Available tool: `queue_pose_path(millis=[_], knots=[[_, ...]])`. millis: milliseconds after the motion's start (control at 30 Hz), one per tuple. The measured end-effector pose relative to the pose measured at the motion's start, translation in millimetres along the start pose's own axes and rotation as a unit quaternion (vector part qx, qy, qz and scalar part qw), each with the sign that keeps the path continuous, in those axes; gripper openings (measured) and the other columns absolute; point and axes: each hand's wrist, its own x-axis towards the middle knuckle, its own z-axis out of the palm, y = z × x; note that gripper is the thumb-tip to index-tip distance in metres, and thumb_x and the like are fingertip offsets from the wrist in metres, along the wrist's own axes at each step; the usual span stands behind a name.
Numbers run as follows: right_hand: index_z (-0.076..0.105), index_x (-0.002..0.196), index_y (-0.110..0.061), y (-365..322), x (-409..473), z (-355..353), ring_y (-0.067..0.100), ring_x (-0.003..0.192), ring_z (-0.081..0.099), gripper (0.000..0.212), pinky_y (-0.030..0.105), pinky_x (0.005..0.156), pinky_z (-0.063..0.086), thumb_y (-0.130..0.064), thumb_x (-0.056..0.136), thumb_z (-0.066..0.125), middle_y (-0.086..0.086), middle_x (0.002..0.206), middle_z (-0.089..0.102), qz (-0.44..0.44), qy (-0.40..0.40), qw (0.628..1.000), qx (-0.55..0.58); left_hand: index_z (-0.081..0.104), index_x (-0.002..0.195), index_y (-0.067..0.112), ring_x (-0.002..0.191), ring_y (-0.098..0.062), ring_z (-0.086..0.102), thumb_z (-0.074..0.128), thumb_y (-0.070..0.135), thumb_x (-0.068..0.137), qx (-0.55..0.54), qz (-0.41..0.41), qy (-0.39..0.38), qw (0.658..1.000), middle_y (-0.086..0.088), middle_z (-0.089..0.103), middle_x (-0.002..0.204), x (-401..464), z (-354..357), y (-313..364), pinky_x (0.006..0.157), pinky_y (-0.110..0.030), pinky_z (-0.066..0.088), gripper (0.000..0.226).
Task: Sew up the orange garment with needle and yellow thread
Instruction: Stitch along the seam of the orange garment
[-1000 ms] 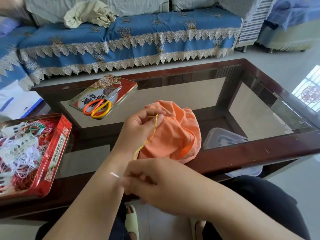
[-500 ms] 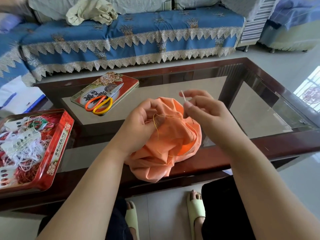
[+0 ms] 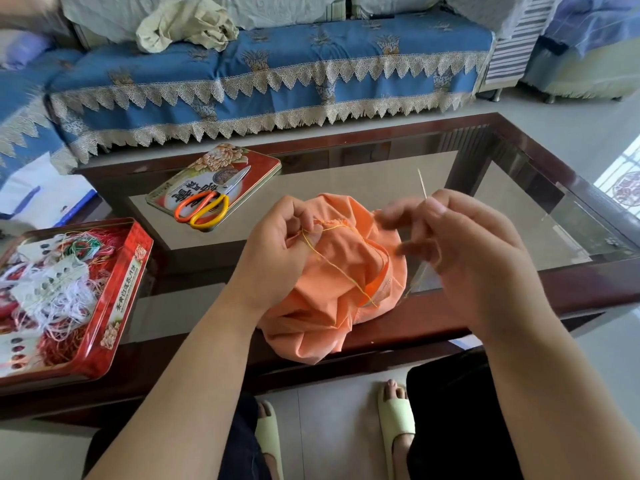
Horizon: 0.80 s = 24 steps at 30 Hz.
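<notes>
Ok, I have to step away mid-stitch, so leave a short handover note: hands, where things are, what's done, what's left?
Left hand grips the orange garment at the seam, bunched on the table edge.
Right hand pinches the needle, tip up, clear of the cloth.
Yellow thread runs slack across the garment.
Scissors lie on the tin lid.
Done: some stitches at the seam.
Left: apparently pull the thread taut and keep stitching.

I'm in a home living room. Behind my glass coffee table (image 3: 381, 168) stands a lace-trimmed blue sofa (image 3: 277, 64).
</notes>
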Motion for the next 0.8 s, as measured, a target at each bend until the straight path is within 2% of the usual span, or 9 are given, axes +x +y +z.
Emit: queue_pose_path(millis=[100,167,267,333,400,467,567,667,800], knots=[[0.065,0.068,-0.026,20.5,8.4,-8.8,0.009,0.096,0.059,0.028,0.034,0.091,0.053,-0.027,0.095,0.056,-0.003,0.108,0.059,0.025,0.171,0.957,-0.234,0.040,0.072,0.020,0.058,0.001,0.043,0.057,0.017,0.096,0.026,-0.012,0.025,0.999,0.010,0.041,0.064,-0.1,-0.4,0.2,0.058,-0.006,0.037,0.030],[0.064,0.070,-0.021,24.9,12.1,-8.3,0.003,0.094,0.058,0.027,0.029,0.088,0.053,-0.025,0.096,0.056,-0.008,0.109,0.056,0.019,0.191,0.951,-0.242,0.035,0.067,0.018,0.057,0.000,0.042,0.058,0.016,0.096,0.042,-0.002,0.014,0.999,0.010,0.038,0.059,-2.5,-1.2,2.6,0.056,-0.007,0.036,0.037],[0.064,0.065,-0.016,20.2,12.4,-5.6,0.001,0.097,0.060,0.028,0.030,0.084,0.052,-0.021,0.092,0.056,-0.011,0.113,0.062,-0.033,0.080,0.978,-0.191,0.030,0.064,0.014,0.058,-0.005,0.041,0.061,0.006,0.093,0.060,0.033,-0.035,0.997,-0.006,0.042,0.060,-6.0,-0.1,7.2,0.057,-0.016,0.036,0.043],[0.064,0.062,-0.011,16.9,17.0,-2.5,0.002,0.118,0.052,0.026,0.037,0.097,0.045,-0.019,0.086,0.054,-0.018,0.123,0.060,-0.030,-0.036,0.976,-0.212,0.031,0.064,0.015,0.065,-0.001,0.054,0.062,-0.001,0.090,0.055,0.040,-0.068,0.995,-0.007,0.050,0.064,-8.1,0.1,9.4,0.061,-0.020,0.041,0.044],[0.065,0.063,-0.008,18.1,23.3,-2.3,-0.004,0.129,0.042,0.024,0.037,0.105,0.036,-0.019,0.081,0.055,-0.020,0.132,0.055,0.037,-0.142,0.963,-0.226,0.032,0.066,0.020,0.065,-0.002,0.051,0.063,0.006,0.091,0.044,0.039,-0.105,0.993,-0.003,0.049,0.065,-11.3,-1.0,10.8,0.062,-0.024,0.041,0.042],[0.066,0.065,-0.009,20.0,27.0,-5.9,-0.005,0.122,0.048,0.023,0.032,0.099,0.041,-0.023,0.079,0.055,-0.021,0.127,0.058,0.103,-0.205,0.948,-0.222,0.036,0.069,0.022,0.065,-0.006,0.047,0.065,0.019,0.092,0.043,0.028,-0.135,0.989,-0.001,0.052,0.068,-14.2,-2.1,13.6,0.064,-0.023,0.041,0.037],[0.070,0.068,-0.015,22.6,23.9,-9.2,0.004,0.101,0.060,0.023,0.022,0.083,0.044,-0.029,0.080,0.057,-0.018,0.109,0.062,0.131,-0.238,0.932,-0.238,0.043,0.077,0.019,0.064,0.001,0.050,0.065,0.017,0.090,0.033,0.019,-0.150,0.988,0.015,0.054,0.067,-15.9,-5.4,19.5,0.063,-0.011,0.040,0.025],[0.073,0.074,-0.017,25.1,20.4,-12.1,0.012,0.092,0.058,0.025,0.027,0.083,0.043,-0.037,0.084,0.060,-0.007,0.100,0.059,0.116,-0.250,0.920,-0.277,0.050,0.087,0.026,0.072,0.003,0.060,0.064,0.019,0.091,0.025,-0.005,-0.154,0.988,0.018,0.064,0.075,-15.4,-6.5,23.1,0.065,-0.008,0.042,0.016],[0.074,0.079,-0.017,21.1,14.9,-12.5,0.018,0.085,0.057,0.023,0.022,0.074,0.045,-0.030,0.091,0.060,-0.005,0.096,0.059,0.085,-0.253,0.921,-0.285,0.059,0.109,0.037,0.089,0.000,0.067,0.063,0.030,0.089,0.015,-0.053,-0.156,0.986,0.018,0.073,0.094,-13.9,-8.1,20.2,0.079,-0.020,0.050,0.022]])
